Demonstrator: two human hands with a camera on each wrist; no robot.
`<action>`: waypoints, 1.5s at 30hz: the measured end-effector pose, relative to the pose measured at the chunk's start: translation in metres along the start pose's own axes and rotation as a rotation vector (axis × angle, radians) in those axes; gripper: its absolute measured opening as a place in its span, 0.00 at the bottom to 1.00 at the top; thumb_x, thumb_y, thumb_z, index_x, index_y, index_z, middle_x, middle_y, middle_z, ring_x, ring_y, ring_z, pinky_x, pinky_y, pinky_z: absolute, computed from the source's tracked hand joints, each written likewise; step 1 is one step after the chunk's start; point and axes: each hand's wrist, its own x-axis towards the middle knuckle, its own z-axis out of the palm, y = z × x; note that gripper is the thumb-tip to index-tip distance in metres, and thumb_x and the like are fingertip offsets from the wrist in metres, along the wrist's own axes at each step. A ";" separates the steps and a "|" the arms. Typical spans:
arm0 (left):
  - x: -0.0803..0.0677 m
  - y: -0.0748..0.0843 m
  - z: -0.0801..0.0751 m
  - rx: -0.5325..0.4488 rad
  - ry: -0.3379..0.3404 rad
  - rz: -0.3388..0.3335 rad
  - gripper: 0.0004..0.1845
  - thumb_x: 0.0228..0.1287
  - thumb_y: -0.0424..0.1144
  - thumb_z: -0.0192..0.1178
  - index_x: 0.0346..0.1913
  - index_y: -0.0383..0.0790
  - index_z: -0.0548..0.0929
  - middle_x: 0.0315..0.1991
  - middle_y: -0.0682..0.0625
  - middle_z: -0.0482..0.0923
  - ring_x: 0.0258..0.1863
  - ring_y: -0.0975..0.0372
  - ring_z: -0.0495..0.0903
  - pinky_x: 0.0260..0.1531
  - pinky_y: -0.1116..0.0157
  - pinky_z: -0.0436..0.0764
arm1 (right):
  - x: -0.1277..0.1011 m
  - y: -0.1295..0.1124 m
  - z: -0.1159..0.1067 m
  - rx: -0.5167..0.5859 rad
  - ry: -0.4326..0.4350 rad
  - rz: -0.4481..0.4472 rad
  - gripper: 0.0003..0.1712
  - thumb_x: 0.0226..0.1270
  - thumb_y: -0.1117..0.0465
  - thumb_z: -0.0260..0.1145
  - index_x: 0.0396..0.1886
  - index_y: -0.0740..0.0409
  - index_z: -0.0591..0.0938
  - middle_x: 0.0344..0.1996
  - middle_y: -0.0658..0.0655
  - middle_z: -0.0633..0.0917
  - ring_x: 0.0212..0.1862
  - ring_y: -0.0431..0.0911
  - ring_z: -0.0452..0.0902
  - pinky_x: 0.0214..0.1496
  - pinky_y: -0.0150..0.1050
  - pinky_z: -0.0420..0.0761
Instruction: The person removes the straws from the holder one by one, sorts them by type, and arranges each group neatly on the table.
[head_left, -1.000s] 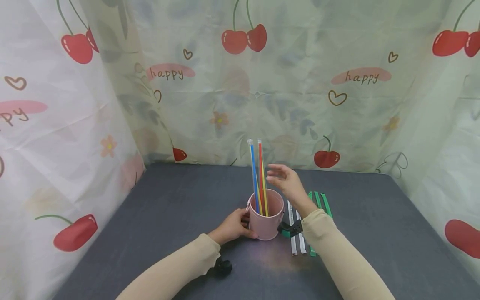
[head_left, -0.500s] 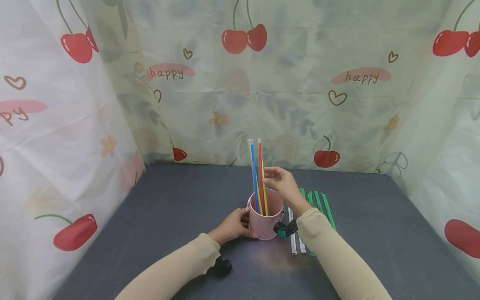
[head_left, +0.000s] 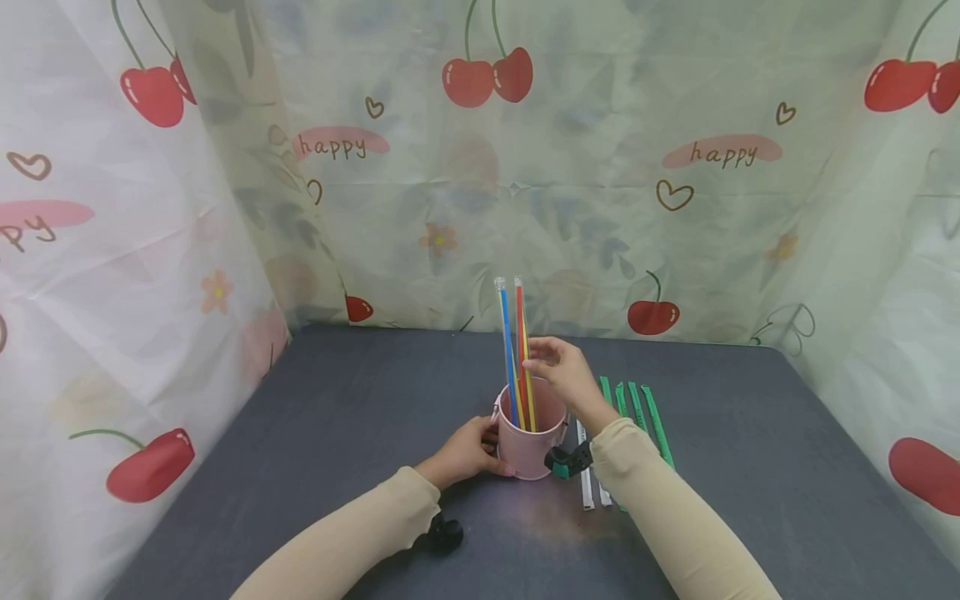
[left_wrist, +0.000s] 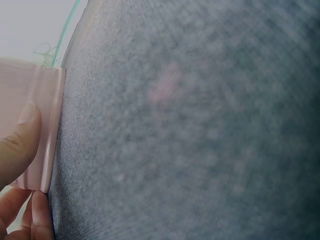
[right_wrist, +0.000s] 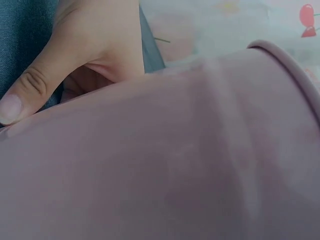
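A pink cup [head_left: 529,442] stands on the dark grey table [head_left: 360,400] with a blue straw [head_left: 507,342], a red straw [head_left: 520,317] and a yellow straw [head_left: 531,400] upright in it. My left hand [head_left: 467,454] grips the cup's left side; its thumb [left_wrist: 20,145] lies on the pink wall [left_wrist: 30,95]. My right hand [head_left: 536,357] is above the cup's rim, its fingertips pinching the yellow straw among the bunch. In the right wrist view the cup's wall [right_wrist: 200,165] fills the frame, with the left hand's thumb [right_wrist: 30,95] against it.
Several green wrapped straws [head_left: 637,408] and white ones [head_left: 588,487] lie on the table right of the cup, partly under my right forearm. Cherry-print curtains [head_left: 187,250] close in the back and both sides.
My right hand moved left from beside the straws onto them and its fingers closed. The left hand and the cup stayed still. More of the green straws now show.
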 end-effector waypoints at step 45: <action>0.000 0.001 0.001 0.020 0.006 0.006 0.37 0.45 0.33 0.77 0.62 0.35 0.74 0.53 0.42 0.78 0.52 0.52 0.79 0.55 0.52 0.78 | -0.002 0.003 -0.010 -0.008 0.086 -0.043 0.22 0.62 0.71 0.67 0.56 0.68 0.77 0.46 0.67 0.81 0.45 0.52 0.82 0.45 0.39 0.84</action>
